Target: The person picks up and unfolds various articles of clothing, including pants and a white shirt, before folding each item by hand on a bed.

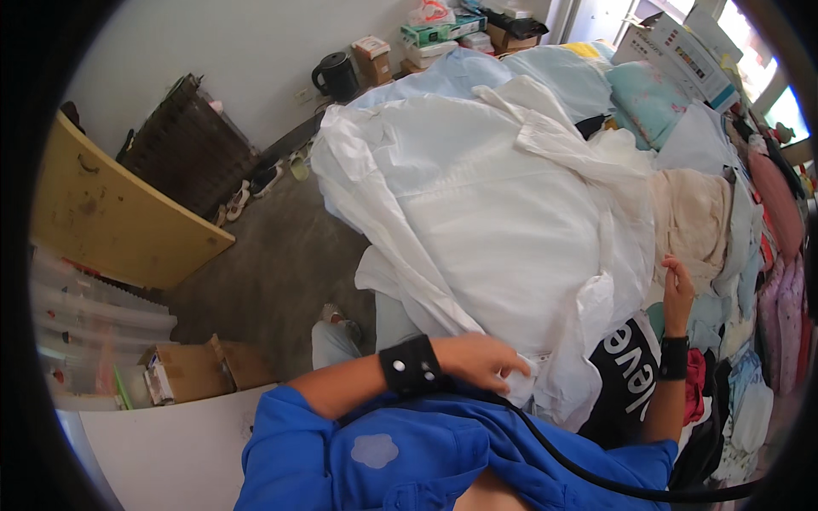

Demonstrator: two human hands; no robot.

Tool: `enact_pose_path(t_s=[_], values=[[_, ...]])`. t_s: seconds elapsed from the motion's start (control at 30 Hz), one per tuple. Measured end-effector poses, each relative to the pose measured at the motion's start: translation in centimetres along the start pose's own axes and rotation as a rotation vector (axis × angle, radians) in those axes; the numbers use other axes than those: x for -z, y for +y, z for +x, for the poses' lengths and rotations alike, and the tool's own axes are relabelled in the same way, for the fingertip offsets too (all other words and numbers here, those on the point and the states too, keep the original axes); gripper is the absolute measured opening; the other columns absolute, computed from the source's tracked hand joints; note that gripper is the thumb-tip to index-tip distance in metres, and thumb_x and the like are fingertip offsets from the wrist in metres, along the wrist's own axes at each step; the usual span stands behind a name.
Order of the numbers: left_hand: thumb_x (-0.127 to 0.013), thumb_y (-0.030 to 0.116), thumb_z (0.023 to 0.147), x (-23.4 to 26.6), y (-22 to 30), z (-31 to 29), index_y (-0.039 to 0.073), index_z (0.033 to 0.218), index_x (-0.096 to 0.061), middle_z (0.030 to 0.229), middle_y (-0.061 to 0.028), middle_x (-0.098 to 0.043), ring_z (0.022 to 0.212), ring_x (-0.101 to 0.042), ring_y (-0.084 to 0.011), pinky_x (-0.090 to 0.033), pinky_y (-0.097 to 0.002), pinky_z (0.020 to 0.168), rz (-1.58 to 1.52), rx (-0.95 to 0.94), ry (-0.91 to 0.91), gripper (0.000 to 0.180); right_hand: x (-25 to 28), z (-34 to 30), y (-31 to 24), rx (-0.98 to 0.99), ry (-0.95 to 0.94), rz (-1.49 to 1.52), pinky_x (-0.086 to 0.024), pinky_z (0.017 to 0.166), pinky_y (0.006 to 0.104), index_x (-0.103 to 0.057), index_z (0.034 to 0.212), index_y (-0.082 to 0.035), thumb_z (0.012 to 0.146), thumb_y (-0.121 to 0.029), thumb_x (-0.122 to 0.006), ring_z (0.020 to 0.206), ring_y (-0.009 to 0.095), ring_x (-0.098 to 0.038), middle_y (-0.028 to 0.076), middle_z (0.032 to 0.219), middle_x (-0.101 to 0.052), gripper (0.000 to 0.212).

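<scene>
A white long-sleeved shirt (503, 221) lies spread over the bed in front of me, with one sleeve running along its left side. My left hand (487, 364) reaches across the shirt's near edge, its fingers curled down and closed on the white cloth there. Off the shirt's right side, my right hand (677, 288) is raised with loosely bent fingers apart and nothing in them. Beyond it is a folded beige cloth (694, 213). A black garment with white lettering (626, 375) lies between the shirt and my right forearm.
Piled clothes (750, 341) line the right side. At the back right stand a floral pillow (649, 102) and an open carton (677, 55). A black kettle (337, 77) is by the wall. Leftward are a radiator (192, 145), a yellow board (119, 200) and cardboard boxes (192, 372). A black cable (579, 471) crosses my chest.
</scene>
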State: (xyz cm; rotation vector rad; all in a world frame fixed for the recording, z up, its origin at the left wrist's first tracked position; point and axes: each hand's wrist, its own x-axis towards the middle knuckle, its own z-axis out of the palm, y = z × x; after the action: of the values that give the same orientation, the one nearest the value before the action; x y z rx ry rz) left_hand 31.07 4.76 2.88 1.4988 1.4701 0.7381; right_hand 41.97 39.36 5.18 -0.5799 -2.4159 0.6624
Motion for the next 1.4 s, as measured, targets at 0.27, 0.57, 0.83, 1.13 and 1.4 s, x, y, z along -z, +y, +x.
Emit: enact_pose_path(t_s=[0.27,0.57,0.83,1.13,1.4], values=[[-0.057,0.017,0.079,8.7,-11.2,-8.4,0.002,0.086,-0.053,0.074,-0.0012,-0.053,0.063,-0.048,-0.0087,-0.041,-0.0222,0.057,-0.315,0.255,1.730,0.017,-9.4,-8.2,-18.9,0.454,-0.678,0.276,-0.044,0.076,0.0325,-0.049,0.102,-0.002,0.070,-0.007,-0.059,0.091,0.030,-0.053,0.012,0.097,-0.055,0.034],[-0.064,0.020,0.073,16.3,-17.1,-12.5,0.002,0.083,-0.050,0.070,0.0000,-0.049,0.057,-0.046,-0.0081,-0.040,-0.0205,0.050,-0.572,0.486,1.941,0.025,-12.3,-12.8,-17.1,0.235,-0.907,0.091,-0.045,0.067,0.0336,-0.044,0.111,-0.005,0.069,-0.018,-0.064,0.077,0.031,-0.056,0.015,0.090,-0.056,0.049],[-0.062,0.015,0.070,17.7,-19.9,-14.8,0.008,0.066,-0.047,0.057,0.0007,-0.044,0.044,-0.039,-0.0089,-0.029,-0.0231,0.037,-0.927,0.748,1.739,0.017,-11.3,-12.6,-17.7,-0.161,-0.713,0.396,-0.043,0.054,0.0274,-0.053,0.096,-0.005,0.072,-0.014,-0.062,0.058,0.019,-0.053,0.011,0.076,-0.057,0.027],[-0.057,0.012,0.077,23.1,-7.4,-10.5,0.002,0.087,-0.052,0.075,0.0005,-0.051,0.065,-0.045,-0.0062,-0.038,-0.0199,0.060,-0.196,-0.077,1.898,0.015,-9.5,-12.6,-16.2,-0.093,-0.716,0.399,-0.040,0.050,0.0260,-0.056,0.083,-0.002,0.073,-0.009,-0.061,0.054,0.018,-0.051,0.009,0.068,-0.055,0.014],[-0.060,0.014,0.074,23.8,-9.5,2.0,0.004,0.090,-0.054,0.062,0.0033,-0.049,0.055,-0.044,-0.0046,-0.037,-0.0196,0.049,-0.110,0.151,1.581,0.019,-7.1,-14.1,-15.2,-0.217,-0.574,0.358,-0.041,0.050,0.0264,-0.055,0.079,-0.003,0.073,-0.008,-0.060,0.055,0.019,-0.053,0.010,0.066,-0.055,0.010]])
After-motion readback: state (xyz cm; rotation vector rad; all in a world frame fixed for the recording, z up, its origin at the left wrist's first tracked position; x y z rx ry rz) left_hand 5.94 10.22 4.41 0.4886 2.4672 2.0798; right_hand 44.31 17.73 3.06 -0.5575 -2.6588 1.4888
